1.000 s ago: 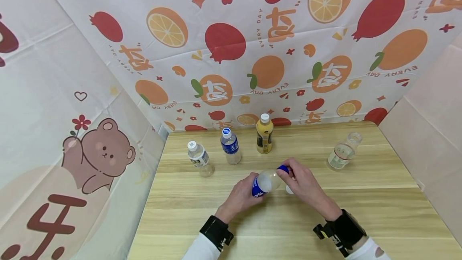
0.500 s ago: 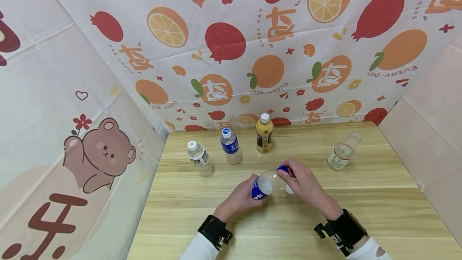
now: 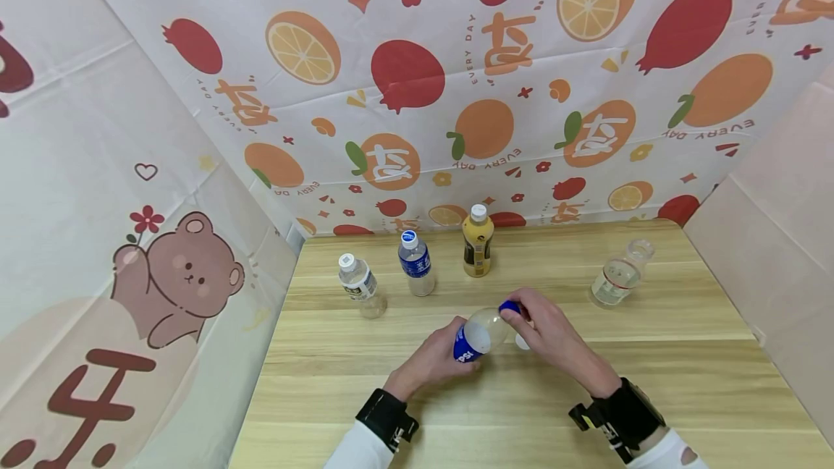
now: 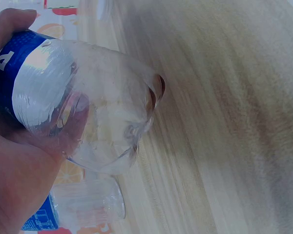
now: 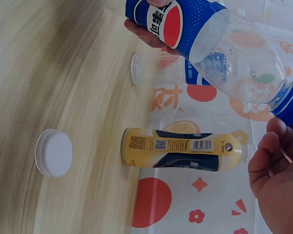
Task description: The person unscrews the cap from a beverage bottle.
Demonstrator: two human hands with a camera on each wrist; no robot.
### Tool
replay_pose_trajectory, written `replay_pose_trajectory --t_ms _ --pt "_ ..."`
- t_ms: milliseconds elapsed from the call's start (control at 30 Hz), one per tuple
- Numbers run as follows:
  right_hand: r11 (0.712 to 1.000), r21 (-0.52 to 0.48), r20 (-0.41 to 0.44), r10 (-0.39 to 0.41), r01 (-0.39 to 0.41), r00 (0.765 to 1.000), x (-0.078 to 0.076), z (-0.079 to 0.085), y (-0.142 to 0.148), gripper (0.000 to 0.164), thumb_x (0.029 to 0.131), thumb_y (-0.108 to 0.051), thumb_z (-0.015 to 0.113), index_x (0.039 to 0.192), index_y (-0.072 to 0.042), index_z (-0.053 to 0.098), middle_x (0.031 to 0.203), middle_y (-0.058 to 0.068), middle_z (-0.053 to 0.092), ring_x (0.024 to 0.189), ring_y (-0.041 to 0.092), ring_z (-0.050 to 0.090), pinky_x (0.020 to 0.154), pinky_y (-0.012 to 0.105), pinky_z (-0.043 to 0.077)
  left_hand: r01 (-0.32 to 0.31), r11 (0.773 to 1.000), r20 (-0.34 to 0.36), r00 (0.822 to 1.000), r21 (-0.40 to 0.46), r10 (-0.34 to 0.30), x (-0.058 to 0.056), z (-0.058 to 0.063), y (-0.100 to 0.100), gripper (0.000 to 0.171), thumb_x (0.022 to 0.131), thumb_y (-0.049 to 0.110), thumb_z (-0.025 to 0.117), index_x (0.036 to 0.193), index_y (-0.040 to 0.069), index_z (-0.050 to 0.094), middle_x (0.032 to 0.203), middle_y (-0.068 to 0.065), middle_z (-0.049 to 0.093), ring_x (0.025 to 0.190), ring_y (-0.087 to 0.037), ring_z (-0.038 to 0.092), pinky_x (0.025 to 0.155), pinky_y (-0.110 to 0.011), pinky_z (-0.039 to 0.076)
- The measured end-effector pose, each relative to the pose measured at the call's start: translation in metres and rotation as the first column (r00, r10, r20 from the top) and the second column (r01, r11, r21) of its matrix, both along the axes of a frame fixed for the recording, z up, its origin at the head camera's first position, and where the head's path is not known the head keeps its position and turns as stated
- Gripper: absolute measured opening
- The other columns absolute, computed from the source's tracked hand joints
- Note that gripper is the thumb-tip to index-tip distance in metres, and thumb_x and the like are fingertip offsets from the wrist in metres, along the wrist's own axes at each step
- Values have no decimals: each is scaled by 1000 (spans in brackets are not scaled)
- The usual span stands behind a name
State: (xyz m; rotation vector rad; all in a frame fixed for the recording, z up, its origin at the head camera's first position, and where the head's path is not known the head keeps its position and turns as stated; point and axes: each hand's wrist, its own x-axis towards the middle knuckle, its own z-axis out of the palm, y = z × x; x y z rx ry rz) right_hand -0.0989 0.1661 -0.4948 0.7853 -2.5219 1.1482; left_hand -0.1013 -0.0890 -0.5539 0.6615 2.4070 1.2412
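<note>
With the left grip (image 3: 435,355) curled around the clear, blue-labelled plastic bottle (image 3: 480,336) and right grip (image 3: 547,328) pinching its blue cap (image 3: 510,305), twist squarely.

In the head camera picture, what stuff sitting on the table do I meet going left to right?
White-capped clear bottle, blue-labelled bottle, yellow bottle, white lid, clear jar.

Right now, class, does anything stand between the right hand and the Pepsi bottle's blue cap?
Nothing visible does: the right hand pinches the blue cap, and the loose white lid lies apart on the table.
</note>
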Motion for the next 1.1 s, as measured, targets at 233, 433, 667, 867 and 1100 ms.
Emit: replay_pose_trajectory --t_ms 233,433,667,867,1100 --pt "1000 21 20 20 -20 1000 2 1 1 13 102 -12 65 114 -8 62 97 -7 56 82 6 52 65 25 50 0 1000 17 1000 2 -1 0 -3 0 62 87 25 84 139 16 50 126 -1 65 113 -11 62 97 -33 53" --pt "998 46 75 32 -35 997 5 6 2 18 103 -12 64 121 -8 62 105 -6 59 88 7 56 73 29 56 -6 1000 19 1000 -1 6 1 -3 0 63 87 25 84 139 14 49 127 -2 65 113 -11 62 98 -33 53" --pt "996 68 79 43 -48 996 5 7 3 21 104 -12 62 125 -5 61 108 -4 60 92 8 56 77 30 57 -17 1000 10 1000 -9 17 1 -2 1 63 87 28 84 138 14 50 126 -2 65 113 -12 62 97 -34 54" --pt "995 77 64 54 -59 996 5 8 4 22 104 -9 61 126 -6 61 110 -4 60 93 7 57 79 31 57 -24 1000 9 1000 -18 25 1 -3 1 63 87 27 84 138 14 50 127 -2 65 113 -13 62 97 -34 54" --pt "994 79 46 76 -80 996 5 8 4 26 103 -3 61 129 -7 60 115 -2 60 99 8 59 82 33 59 -37 999 5 999 -35 37 2 -1 1 64 87 28 84 138 13 50 127 -3 65 113 -14 63 96 -35 54"
